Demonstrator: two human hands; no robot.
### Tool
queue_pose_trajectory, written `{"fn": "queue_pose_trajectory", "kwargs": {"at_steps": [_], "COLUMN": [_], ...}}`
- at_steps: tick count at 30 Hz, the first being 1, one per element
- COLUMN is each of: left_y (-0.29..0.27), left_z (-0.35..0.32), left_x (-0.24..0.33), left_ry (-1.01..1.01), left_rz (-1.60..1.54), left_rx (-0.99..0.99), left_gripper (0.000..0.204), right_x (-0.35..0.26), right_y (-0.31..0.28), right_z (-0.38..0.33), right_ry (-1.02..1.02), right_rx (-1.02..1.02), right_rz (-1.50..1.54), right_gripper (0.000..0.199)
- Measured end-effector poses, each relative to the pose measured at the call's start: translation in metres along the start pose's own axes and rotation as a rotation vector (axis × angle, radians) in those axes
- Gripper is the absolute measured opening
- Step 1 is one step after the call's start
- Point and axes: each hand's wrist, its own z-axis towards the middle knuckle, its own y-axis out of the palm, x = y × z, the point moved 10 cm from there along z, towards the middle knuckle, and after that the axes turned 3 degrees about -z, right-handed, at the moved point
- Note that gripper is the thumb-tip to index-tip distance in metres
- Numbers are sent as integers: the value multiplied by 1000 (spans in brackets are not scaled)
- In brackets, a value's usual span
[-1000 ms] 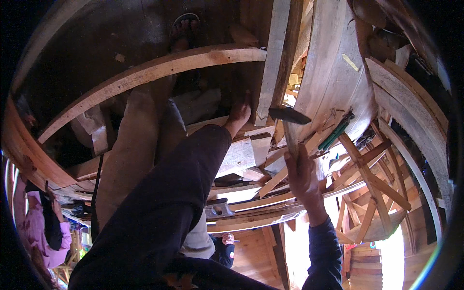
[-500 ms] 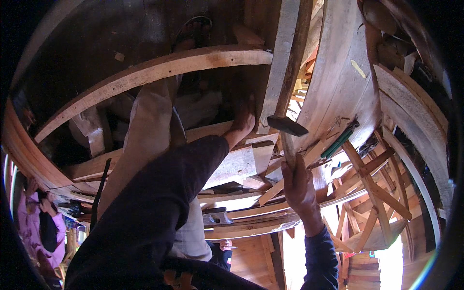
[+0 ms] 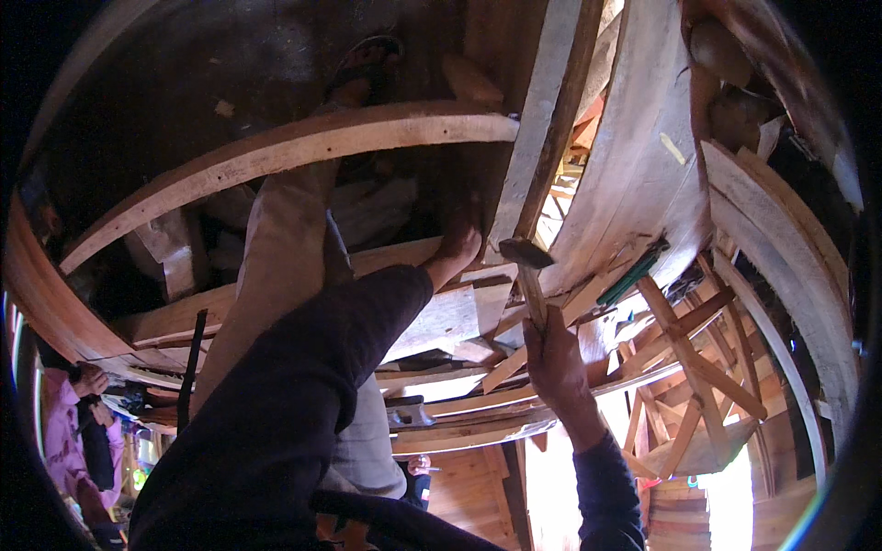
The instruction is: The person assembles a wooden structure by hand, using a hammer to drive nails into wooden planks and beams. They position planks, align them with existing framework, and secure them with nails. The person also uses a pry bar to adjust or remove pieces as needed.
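Observation:
My right hand (image 3: 558,367) is closed round the wooden handle of a hammer (image 3: 527,254), right of the middle. Its dark metal head is close by the lower end of a long upright plank (image 3: 549,119); whether they touch I cannot tell. My left hand (image 3: 458,241) reaches in just left of that plank's lower end, the wrist lit and the fingers lost in deep shadow. A curved wooden rib (image 3: 303,147) with small holes runs across above my left forearm and meets the plank.
Wide boards (image 3: 634,138) curve up at the right, with a green tool (image 3: 634,274) lying near their foot. A crossed timber frame (image 3: 698,358) stands lower right. A metal hand plane (image 3: 411,412) rests on the lower planks. A person in pink (image 3: 62,432) is at the far left.
The hammer and my right hand have shifted slightly left, and the hammer head has turned and dropped a little. My left hand stays by the plank. The person at the left has moved their hands.

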Motion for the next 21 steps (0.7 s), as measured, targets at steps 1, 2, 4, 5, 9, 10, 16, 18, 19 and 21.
{"fn": "queue_pose_trajectory", "kwargs": {"at_steps": [1, 2, 4, 5, 9, 10, 16, 18, 19, 21], "left_y": [-16, -28, -23, -26, -9, -14, -7, -9, -10, -17], "left_z": [-4, -15, -20, -20, -6, -6, -15, -8, -8, -16], "left_x": [15, 20, 11, 14, 2, 6, 6, 5, 6, 8], "left_ry": [115, 233, 254, 278, 109, 132, 135, 176, 204, 243], "left_rz": [30, 69, 36, 26, -63, -82, -19, 8, 7, 2], "left_rx": [200, 412, 510, 550, 262, 313, 287, 298, 329, 400], "left_gripper": [47, 47, 46, 46, 43, 45, 51, 52, 52, 51], "right_x": [-5, -20, -35, -31, -1, 14, -12, -3, 0, -2], "right_y": [-10, -19, -40, -47, -5, 12, -36, -13, 3, 7], "right_z": [-9, -14, -24, -31, -7, 2, -36, -25, -16, -6], "right_ry": [-38, -89, -159, -201, -6, 105, -156, -81, -8, -4], "right_rx": [68, 140, 260, 354, 49, -81, 447, 309, 174, 112], "right_rz": [17, 37, 122, 210, 100, 47, 212, 202, 165, 103], "right_gripper": [26, 26, 30, 30, 35, 36, 26, 29, 30, 28]}}
